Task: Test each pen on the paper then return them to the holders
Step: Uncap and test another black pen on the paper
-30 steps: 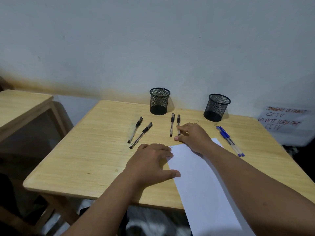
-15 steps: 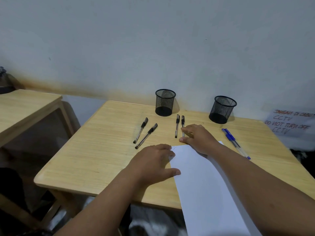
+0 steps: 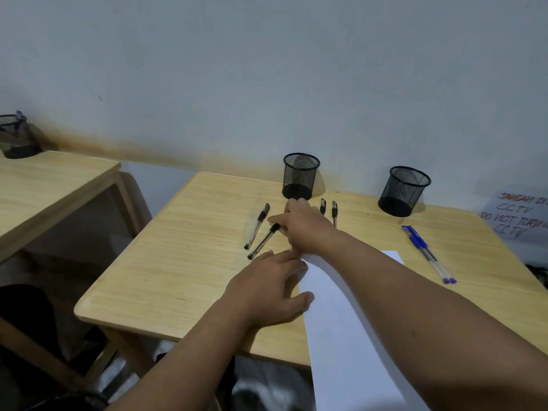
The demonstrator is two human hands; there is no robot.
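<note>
A white paper sheet [image 3: 341, 321] lies on the wooden table [image 3: 192, 262] and hangs over its front edge. My left hand [image 3: 267, 289] rests flat on the sheet's left edge. My right hand [image 3: 305, 226] reaches across to a black pen [image 3: 262, 241] that lies on the table, thumb and fingers pinching its cap end. Another black pen [image 3: 257, 225] lies just left of it. Two more black pens [image 3: 334, 210] show past my right hand. Two blue pens [image 3: 427, 253] lie at the right. Two black mesh holders [image 3: 300, 176] [image 3: 404, 189] stand near the wall.
A second wooden table [image 3: 44, 185] stands at the left with another mesh holder [image 3: 16, 137] on it. A handwritten CCTV sign [image 3: 516, 218] leans at the far right. The wall runs close behind the holders.
My right hand has left the pair of black pens by the paper's top and moved left onto the second black pen. My left hand stays on the paper.
</note>
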